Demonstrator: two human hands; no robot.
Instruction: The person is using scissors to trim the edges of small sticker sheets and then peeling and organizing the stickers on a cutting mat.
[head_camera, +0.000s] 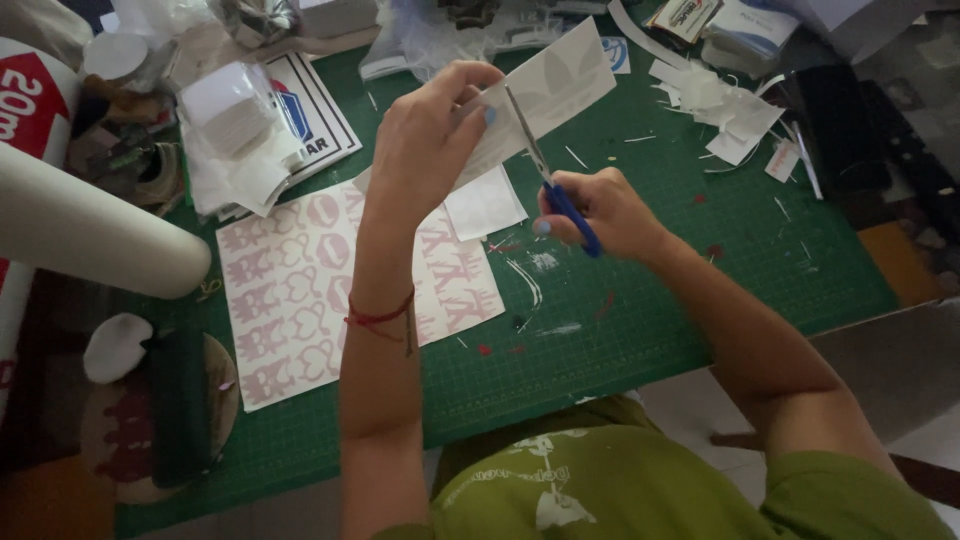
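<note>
Above the green mat (700, 250), the left hand (425, 140) pinches a thin, floppy white sheet (560, 85), best held near the cut, while at five o'clock the right hand (595, 210) grips blue-handled scissors (550, 180).

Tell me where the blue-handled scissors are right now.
In the head view, the scissors are in the right hand, above the green cutting mat, blades against the white sheet held by the left hand.
</note>
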